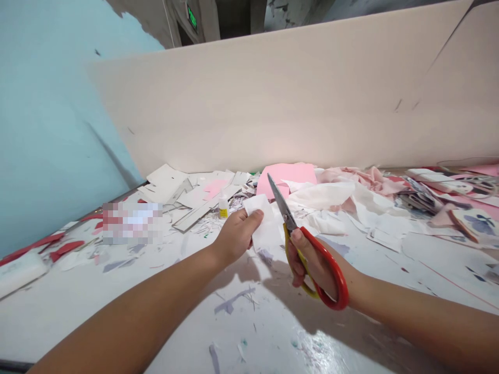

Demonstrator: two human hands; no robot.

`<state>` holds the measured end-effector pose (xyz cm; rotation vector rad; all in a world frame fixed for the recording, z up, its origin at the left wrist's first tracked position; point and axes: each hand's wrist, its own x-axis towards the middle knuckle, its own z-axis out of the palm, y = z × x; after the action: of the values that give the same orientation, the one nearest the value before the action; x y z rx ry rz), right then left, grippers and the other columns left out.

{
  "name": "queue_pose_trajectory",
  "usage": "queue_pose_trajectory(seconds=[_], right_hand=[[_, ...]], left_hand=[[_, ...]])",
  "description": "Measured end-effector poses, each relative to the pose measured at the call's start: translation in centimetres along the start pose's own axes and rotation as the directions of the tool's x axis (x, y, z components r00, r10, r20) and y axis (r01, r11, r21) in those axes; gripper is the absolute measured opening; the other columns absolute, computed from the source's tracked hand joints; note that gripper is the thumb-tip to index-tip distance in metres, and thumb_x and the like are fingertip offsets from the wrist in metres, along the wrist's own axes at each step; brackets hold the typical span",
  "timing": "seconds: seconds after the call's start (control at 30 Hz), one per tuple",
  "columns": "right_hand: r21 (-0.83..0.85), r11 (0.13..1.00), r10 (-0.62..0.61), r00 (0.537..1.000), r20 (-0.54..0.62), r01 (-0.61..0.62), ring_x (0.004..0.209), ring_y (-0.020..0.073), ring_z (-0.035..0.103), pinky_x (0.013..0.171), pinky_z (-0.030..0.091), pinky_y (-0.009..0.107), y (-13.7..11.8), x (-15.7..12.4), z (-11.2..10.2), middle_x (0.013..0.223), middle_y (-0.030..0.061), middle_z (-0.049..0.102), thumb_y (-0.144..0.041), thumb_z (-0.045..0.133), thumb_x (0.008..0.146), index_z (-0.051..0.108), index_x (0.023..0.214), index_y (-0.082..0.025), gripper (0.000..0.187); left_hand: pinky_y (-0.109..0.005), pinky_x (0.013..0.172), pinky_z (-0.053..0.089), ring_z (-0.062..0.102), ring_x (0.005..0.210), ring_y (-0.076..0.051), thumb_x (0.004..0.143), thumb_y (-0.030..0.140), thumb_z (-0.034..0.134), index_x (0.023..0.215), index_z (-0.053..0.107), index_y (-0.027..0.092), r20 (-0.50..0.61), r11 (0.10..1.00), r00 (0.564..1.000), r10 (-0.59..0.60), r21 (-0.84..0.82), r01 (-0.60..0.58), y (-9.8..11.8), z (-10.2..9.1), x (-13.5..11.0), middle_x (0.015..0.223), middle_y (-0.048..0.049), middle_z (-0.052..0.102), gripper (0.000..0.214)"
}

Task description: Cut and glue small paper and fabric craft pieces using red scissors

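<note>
My left hand (238, 235) pinches a small piece of white paper (267, 223) between thumb and fingers, above the middle of the table. Through the handles of a pair of scissors (286, 215), one red and one yellow, go the fingers of my right hand (307, 254). The blades point up and to the left, beside the paper's right edge, and look nearly closed. I cannot tell whether they touch the paper. A small glue bottle (223, 205) with a yellow label stands upright just beyond my left hand.
White cardboard pieces (167, 184) lie at the back left, and a pink sheet (288, 175) at the back middle. Crumpled white fabric or paper (323, 200) spreads to the right. Scraps litter the white table (187, 332). A pale partition (280, 104) closes the back.
</note>
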<state>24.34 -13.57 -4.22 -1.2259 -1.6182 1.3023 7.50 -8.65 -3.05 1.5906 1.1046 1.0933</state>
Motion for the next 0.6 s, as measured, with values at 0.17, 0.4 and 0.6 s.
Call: queue_pose_trajectory(seconds=[0.17, 0.4, 0.6], right_hand=[[0.165, 0.986, 0.007, 0.997, -0.078, 0.006, 0.06, 0.0122, 0.055, 0.063, 0.05, 0.028, -0.2, 0.5, -0.2, 0.063, -0.0055, 0.045, -0.044, 0.065, 0.068, 0.04, 0.066, -0.02, 0.034], [-0.254, 0.967, -0.024, 0.997, -0.075, 0.004, 0.047, 0.0085, 0.043, 0.047, 0.038, 0.022, -0.2, 1.5, -1.7, 0.053, -0.0084, 0.041, -0.023, 0.06, 0.065, 0.036, 0.065, -0.021, 0.024], [-0.402, 0.914, -0.038, 0.973, -0.228, -0.058, 0.047, 0.0108, 0.049, 0.046, 0.039, 0.023, -1.3, 2.6, -2.5, 0.057, -0.0039, 0.053, -0.027, 0.054, 0.069, 0.041, 0.065, -0.02, 0.016]], left_hand=[[-0.02, 0.038, 0.031, 0.038, 0.036, -0.007, 0.08, 0.048, 0.044, 0.055, 0.038, 0.019, 0.169, 0.997, 0.983, -0.072, 0.029, 0.068, -0.1, 1.0, -0.8, 0.041, 0.0071, 0.037, 0.038], [-0.02, 0.05, 0.035, 0.046, 0.051, -0.007, 0.075, 0.036, 0.053, 0.065, 0.048, 0.018, 0.097, 0.999, 0.995, 0.036, -0.023, -0.034, -0.4, 0.1, 0.6, 0.056, 0.0053, 0.046, 0.022], [-0.02, 0.047, 0.031, 0.044, 0.049, -0.007, 0.069, 0.032, 0.055, 0.066, 0.051, 0.018, 0.134, 0.999, 0.99, -0.04, 0.037, 0.036, -0.4, -1.7, 2.2, 0.057, 0.0045, 0.05, 0.014]])
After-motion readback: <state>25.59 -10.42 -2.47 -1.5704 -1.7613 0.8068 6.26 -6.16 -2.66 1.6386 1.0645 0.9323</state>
